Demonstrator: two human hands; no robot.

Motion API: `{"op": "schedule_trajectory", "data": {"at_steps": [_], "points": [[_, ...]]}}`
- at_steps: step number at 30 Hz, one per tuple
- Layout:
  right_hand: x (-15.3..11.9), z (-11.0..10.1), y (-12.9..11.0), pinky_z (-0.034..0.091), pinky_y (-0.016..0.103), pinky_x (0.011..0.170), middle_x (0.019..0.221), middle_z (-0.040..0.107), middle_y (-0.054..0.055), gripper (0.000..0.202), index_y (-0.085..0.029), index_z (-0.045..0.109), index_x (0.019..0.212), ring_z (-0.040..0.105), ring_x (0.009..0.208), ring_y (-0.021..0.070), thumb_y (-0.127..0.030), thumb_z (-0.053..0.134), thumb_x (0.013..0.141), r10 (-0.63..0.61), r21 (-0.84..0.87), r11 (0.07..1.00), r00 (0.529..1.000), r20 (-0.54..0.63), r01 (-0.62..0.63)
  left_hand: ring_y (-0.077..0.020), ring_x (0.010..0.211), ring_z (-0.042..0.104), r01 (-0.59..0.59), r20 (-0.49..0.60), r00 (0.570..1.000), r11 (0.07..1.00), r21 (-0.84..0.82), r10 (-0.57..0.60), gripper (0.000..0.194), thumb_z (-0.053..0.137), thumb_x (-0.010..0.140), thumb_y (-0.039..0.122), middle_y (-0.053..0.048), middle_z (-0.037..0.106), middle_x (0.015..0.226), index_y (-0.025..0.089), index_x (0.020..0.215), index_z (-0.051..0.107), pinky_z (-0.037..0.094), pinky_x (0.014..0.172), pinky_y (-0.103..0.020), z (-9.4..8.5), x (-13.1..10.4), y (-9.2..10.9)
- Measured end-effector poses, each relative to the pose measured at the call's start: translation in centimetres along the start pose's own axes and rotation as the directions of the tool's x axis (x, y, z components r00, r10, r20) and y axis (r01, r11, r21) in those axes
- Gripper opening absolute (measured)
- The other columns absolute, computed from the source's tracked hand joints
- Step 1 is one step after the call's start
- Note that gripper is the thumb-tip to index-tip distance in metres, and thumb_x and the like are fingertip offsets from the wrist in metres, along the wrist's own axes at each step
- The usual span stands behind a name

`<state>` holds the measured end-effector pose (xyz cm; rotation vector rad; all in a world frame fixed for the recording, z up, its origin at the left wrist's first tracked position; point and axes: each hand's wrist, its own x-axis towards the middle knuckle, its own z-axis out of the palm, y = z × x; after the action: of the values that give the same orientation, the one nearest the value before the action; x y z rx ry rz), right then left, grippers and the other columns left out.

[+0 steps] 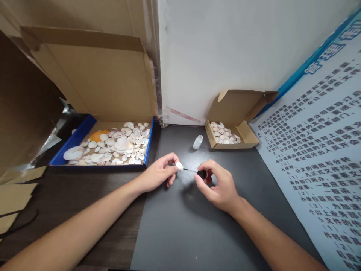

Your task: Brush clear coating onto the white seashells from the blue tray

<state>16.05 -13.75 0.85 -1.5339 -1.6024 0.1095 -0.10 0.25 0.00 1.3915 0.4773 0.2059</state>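
Between thumb and fingers, my left hand [162, 172] pinches a small white seashell [179, 165]. The black cap of a brush applicator [202, 174] is gripped by my right hand [219, 184]. Its thin stem points left, and the brush tip reaches the shell's edge; whether it touches is too small to tell. Beyond the hands stands a small clear bottle [197, 142] without a cap, with whitish liquid inside.
At the left, an open blue-edged box [149, 145] holds many shells, its lid raised. A smaller open cardboard box [249, 137] with shells stands at the back right. A printed sheet [318, 143] leans along the right. Cardboard pieces [17, 203] lie far left.
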Motion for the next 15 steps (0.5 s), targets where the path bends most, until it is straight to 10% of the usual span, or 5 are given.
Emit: {"op": "schedule_trajectory", "data": {"at_steps": [15], "points": [[0.06, 0.08, 0.09, 0.043, 0.019, 0.053, 0.072, 0.054, -0.003, 0.011, -0.021, 0.052, 0.096, 0.049, 0.053, 0.0063, -0.019, 0.058, 0.086, -0.013, 0.016, 1.0, 1.0, 0.013, 0.013, -0.0069, 0.042, 0.044, -0.01, 0.003, 1.0, 1.0, 0.005, 0.01, 0.02, 0.054, 0.088, 0.035, 0.008, 0.05, 0.054, 0.02, 0.088, 0.041, 0.037, 0.046, -0.018, 0.13, -0.06, 0.08]]}}
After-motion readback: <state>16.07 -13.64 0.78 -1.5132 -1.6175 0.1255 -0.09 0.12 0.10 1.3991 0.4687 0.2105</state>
